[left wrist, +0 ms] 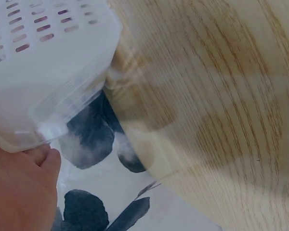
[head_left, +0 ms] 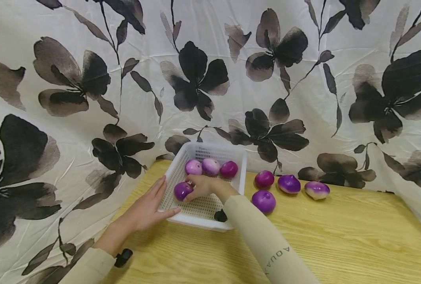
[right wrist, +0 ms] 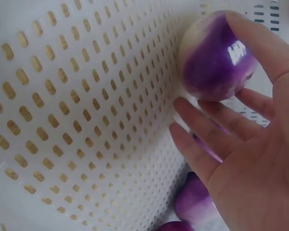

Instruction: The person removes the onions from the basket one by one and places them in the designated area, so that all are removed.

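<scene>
Your right hand point(head_left: 200, 186) sits inside the white basket point(head_left: 239, 162) with its fingers curled round a purple onion point(head_left: 182, 190) at the near-left of the basket floor, while your left hand point(head_left: 147, 208) lies flat, fingers straight, against the basket's outer left wall. A good way to finish this placement, as I judge it, is to lower the onion until it rests on the perforated floor, then ease the fingers apart rather than letting it drop, so it does not roll into the three onions point(head_left: 211, 167) lined along the far wall. Keep the left palm pressed to the wall so the light basket does not slide on the bench point(head_left: 356, 232). Four more onions point(head_left: 289, 184) lie on the bench just to the right of the basket. The right wrist view shows what the head view cannot: the thumb and fingertips point(right wrist: 195, 113) cupping the onion close against the slotted wall. The left wrist view shows the basket's corner overhanging the bench edge above the flowered cloth point(left wrist: 86, 134).
</scene>
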Available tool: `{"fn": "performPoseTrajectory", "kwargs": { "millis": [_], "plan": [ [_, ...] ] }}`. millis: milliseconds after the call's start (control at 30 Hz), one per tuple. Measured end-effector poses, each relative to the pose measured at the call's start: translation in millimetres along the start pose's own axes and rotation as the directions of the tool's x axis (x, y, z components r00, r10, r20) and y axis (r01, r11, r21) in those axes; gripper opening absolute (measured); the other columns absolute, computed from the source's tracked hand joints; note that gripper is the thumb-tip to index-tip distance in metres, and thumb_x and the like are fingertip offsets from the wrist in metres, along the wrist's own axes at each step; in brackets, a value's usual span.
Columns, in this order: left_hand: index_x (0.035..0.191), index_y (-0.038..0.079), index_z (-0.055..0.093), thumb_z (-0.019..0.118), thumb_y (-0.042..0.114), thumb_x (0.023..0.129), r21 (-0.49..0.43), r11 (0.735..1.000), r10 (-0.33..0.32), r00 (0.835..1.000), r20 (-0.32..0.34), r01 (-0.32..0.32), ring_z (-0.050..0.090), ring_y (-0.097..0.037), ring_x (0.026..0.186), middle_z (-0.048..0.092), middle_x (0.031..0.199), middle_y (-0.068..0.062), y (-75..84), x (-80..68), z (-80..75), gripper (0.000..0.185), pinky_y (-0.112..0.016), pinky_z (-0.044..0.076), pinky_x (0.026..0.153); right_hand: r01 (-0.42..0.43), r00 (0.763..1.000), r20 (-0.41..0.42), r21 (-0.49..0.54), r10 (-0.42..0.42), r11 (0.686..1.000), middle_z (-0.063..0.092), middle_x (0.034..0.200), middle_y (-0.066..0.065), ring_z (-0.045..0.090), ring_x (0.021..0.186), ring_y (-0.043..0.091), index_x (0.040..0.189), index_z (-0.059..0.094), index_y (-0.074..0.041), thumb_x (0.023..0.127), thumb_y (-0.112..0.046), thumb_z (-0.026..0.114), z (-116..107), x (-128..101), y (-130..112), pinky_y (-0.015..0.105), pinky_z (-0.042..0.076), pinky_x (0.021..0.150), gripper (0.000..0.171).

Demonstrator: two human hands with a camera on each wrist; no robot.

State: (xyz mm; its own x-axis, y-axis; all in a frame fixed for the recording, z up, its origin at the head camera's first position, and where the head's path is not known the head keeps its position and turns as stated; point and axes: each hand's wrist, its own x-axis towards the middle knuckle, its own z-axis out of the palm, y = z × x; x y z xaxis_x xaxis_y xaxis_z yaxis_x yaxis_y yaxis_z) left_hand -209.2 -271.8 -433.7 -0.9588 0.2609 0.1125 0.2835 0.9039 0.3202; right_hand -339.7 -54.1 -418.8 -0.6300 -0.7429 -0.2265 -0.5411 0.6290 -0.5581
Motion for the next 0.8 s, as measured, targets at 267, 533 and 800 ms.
{"fn": "performPoseTrajectory", "kwargs": {
  "millis": [267,533,800],
  "plan": [
    [0.161,-0.005,0.017,0.051,0.078,0.09,0.008,1.0,0.005,1.0,0.0,-0.005,0.009,-0.036,0.157,0.002,0.172,-0.015,-1.3,-1.8,-0.1,0.115,-0.055,0.024,0.123,0.007,1.0,0.004,-0.007,-0.007,1.0,0.061,0.135,0.009,0.058,0.126,0.023,0.149,0.046,-0.011,0.086,-0.037,0.082,1.0,1.1,-1.9,0.036,0.047,0.109,0.077],
    [0.16,-0.006,0.018,0.052,0.078,0.09,-0.004,1.0,0.009,1.0,0.0,-0.009,0.009,-0.037,0.157,0.002,0.172,-0.015,-0.1,-1.5,-1.5,0.115,-0.055,0.023,0.123,0.033,0.999,0.02,-0.125,-0.031,0.992,0.063,0.131,0.006,0.06,0.123,0.02,0.143,0.05,-0.013,0.085,-0.03,0.083,1.2,4.1,-4.9,0.034,0.049,0.106,0.068],
    [0.161,-0.005,0.018,0.051,0.08,0.089,0.003,1.0,0.001,1.0,-0.002,-0.001,0.01,-0.036,0.157,0.002,0.172,-0.014,-0.6,-3.1,-0.4,0.116,-0.055,0.023,0.123,0.052,0.998,-0.013,-0.139,-0.055,0.989,0.063,0.126,0.004,0.061,0.119,0.018,0.139,0.052,-0.01,0.083,-0.03,0.085,1.8,3.2,-5.7,0.031,0.051,0.103,0.068]
  ]
}}
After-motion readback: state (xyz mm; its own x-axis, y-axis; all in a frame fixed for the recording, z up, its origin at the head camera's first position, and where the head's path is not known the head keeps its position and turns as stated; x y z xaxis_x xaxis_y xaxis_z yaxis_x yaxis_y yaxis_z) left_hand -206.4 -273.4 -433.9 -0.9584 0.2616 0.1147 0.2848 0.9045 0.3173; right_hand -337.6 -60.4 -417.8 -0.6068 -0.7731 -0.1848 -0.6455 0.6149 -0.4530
